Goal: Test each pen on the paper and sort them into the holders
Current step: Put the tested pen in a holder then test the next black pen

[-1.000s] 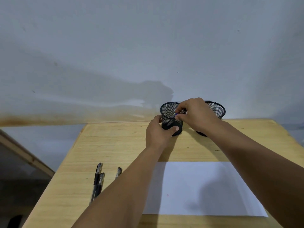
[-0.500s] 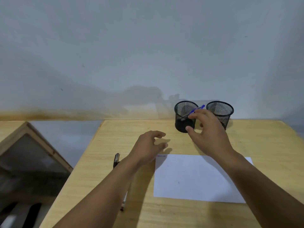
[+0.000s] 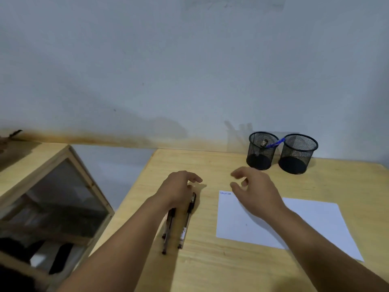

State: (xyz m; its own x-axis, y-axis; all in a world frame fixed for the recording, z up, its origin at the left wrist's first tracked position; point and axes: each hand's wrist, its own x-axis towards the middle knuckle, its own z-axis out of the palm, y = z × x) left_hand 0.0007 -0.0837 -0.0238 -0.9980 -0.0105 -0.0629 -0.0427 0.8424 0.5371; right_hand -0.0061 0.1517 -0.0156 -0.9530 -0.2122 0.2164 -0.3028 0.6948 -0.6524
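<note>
Both hands are pulling back from the holders, empty and loose-fingered; left hand (image 3: 179, 189) is hovering directly over the loose pens (image 3: 186, 222), lying lengthwise toward the person, nearer than right hand (image 3: 255, 191).

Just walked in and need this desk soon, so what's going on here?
A person is testing pens and sorting them into two mesh holders. A blue pen leans in the left holder; the right holder looks empty. The left hand is over the black pens lying on the desk, seemingly reaching for one. The right hand hovers empty above the paper, which has small scribbles in its corner.
</note>
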